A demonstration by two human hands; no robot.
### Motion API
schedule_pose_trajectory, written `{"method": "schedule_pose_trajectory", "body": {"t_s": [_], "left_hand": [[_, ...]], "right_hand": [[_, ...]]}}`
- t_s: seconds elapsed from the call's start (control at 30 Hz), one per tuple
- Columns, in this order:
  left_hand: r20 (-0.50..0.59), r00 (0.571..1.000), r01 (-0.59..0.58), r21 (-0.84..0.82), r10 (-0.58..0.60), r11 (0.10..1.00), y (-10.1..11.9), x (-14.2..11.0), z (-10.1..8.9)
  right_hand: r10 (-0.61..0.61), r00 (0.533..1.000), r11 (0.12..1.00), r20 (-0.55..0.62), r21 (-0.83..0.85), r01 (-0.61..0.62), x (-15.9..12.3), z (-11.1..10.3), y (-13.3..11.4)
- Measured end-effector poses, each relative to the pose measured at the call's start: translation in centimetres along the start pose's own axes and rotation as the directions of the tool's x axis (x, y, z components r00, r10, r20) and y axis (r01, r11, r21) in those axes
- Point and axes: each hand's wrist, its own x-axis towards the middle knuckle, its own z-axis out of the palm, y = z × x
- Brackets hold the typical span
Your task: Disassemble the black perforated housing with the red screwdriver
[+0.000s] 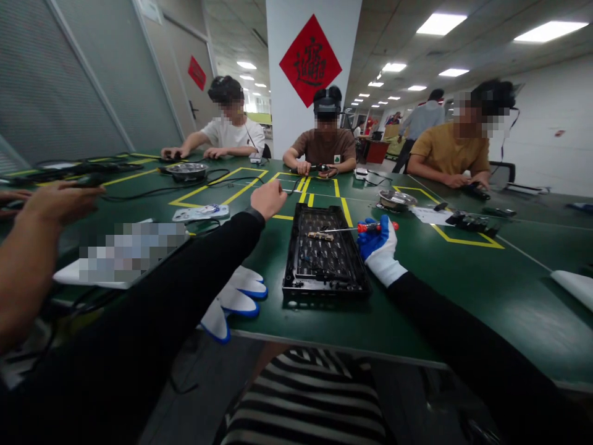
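Observation:
My right hand (376,242), in a white and blue work glove, grips a screwdriver (365,228) by its red handle. The screwdriver's shaft points left over a black rectangular casing (327,284) lying on the green table. A small tan metal-looking piece (319,236) rests inside the casing near the shaft's tip. Bare and closed, my left hand (269,199) is above the table, left of the casing's far end; whatever its fingers may hold is hidden. A loose white and blue glove (236,293) lies under my left forearm.
A tablet-like panel (69,275) lies left, with a phone-shaped item (201,212) beyond it. Round metal dishes (397,199) and black parts (472,224) sit at the right. Several people work around the table; a neighbour's hand (60,201) reaches in from the left.

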Motion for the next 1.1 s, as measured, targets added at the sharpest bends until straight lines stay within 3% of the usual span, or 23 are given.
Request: {"method": "schedule_pose_trajectory", "body": {"t_s": [0.07,0.13,0.27,0.37,0.43,0.5,0.6,0.7,0.8,0.97,1.03,1.1], "left_hand": [[-0.06,0.985,0.152,-0.158,-0.163,0.976,0.3,1.3,1.5],[-0.018,0.943,0.306,-0.351,-0.333,0.885,0.2,1.5,3.3],[0.021,0.941,0.315,-0.408,-0.337,0.857,-0.2,0.4,5.4],[0.034,0.955,0.281,-0.435,-0.296,0.856,0.1,-0.3,5.7],[0.031,0.962,0.256,-0.448,-0.272,0.856,0.5,-0.7,5.8],[0.029,0.968,0.234,-0.451,-0.248,0.861,0.8,-1.2,6.2],[0.069,0.976,0.215,-0.442,-0.206,0.871,0.7,-1.8,7.2],[0.132,0.976,0.212,-0.43,-0.171,0.877,0.4,-2.0,7.8],[0.192,0.972,0.205,-0.415,-0.135,0.887,-0.1,-1.9,7.9],[0.25,0.964,0.188,-0.397,-0.092,0.898,-0.8,-1.6,7.7],[0.252,0.964,0.187,-0.396,-0.09,0.899,-0.9,-1.6,7.8],[0.243,0.965,0.188,-0.395,-0.095,0.899,-0.9,-1.6,8.0]], "right_hand": [[0.009,1.0,1.0,-0.008,0.023,-0.009,0.2,-0.1,-0.2],[0.0,1.0,0.997,-0.016,0.071,0.001,0.4,-0.2,-0.3],[-0.173,0.985,0.978,-0.029,0.113,0.175,1.1,-0.4,-0.2],[-0.384,0.918,0.916,0.096,-0.081,0.392,1.3,-0.4,0.3],[-0.486,0.841,0.799,0.236,-0.27,0.538,1.2,-0.3,0.6],[-0.53,0.749,0.608,0.397,-0.437,0.662,0.7,-0.2,0.7],[-0.5,0.624,0.303,0.601,-0.553,0.776,0.0,-0.2,0.3],[-0.423,0.567,0.108,0.707,-0.582,0.806,-0.3,-0.7,-0.7],[-0.297,0.596,0.015,0.746,-0.62,0.784,0.0,-1.5,-1.6],[-0.174,0.739,-0.016,0.65,-0.753,0.658,-0.1,-1.8,-2.1],[-0.135,0.752,-0.009,0.646,-0.759,0.651,-0.4,-1.7,-2.2],[-0.074,0.731,-0.004,0.679,-0.733,0.68,-0.6,-1.6,-2.3]]}}
